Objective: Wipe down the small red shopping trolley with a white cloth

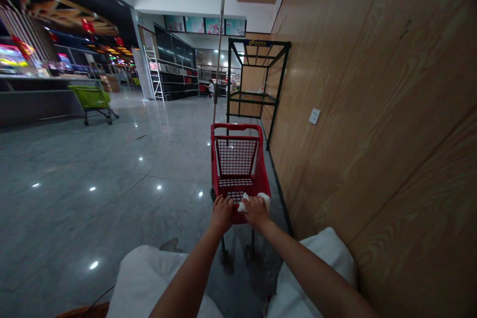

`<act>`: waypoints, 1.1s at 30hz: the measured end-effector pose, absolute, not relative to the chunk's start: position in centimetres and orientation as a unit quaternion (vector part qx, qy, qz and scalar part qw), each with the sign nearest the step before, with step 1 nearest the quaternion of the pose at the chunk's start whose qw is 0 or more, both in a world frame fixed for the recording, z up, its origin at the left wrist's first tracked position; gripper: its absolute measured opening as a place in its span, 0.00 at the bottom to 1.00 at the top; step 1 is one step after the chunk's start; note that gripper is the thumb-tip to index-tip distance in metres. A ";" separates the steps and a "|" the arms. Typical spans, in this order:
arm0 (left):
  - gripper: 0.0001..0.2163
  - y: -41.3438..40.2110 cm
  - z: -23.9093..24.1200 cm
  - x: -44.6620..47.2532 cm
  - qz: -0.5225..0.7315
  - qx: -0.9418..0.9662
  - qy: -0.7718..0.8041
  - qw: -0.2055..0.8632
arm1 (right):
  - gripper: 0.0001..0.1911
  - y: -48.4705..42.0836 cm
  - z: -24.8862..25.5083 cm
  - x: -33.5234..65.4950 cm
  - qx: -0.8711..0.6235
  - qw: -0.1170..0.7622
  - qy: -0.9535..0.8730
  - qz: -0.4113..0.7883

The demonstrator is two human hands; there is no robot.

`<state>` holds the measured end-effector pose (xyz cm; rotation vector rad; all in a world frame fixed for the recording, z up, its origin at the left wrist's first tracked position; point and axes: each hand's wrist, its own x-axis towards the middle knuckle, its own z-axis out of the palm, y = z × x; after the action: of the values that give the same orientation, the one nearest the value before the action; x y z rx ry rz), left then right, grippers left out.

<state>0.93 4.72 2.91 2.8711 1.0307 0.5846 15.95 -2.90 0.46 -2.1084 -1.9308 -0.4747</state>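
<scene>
A red plastic shopping cart [238, 156] stands on the floor between my knees and the tall metal rack. My left hand [222, 211] is closed over the left part of the cart's near rim. On the right part of that same rim rests my right hand [255, 210], fingers curled on a white cloth [264, 199] that pokes out around them. The cloth touches the rim. Through the gridded sides and bottom, I see nothing lying in the basket.
A wood-panelled wall [354, 84] with a socket [314, 116] runs along the right. Ahead stands a dark metal rack [233, 84]. A thin pole [219, 35] rises beside the cart. A green cart [89, 97] stands left, and a ladder [154, 74] leans by dark shelves [175, 77].
</scene>
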 end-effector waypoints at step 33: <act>0.08 4.4 2.6 1.1 0.219 0.918 0.330 -0.003 | 0.18 -5.1 2.1 18.0 -0.732 0.122 -0.655 -0.144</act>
<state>1.08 4.40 2.61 2.8905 1.0383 0.6888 17.99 -5.09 2.10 -2.1360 -1.9116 -0.4195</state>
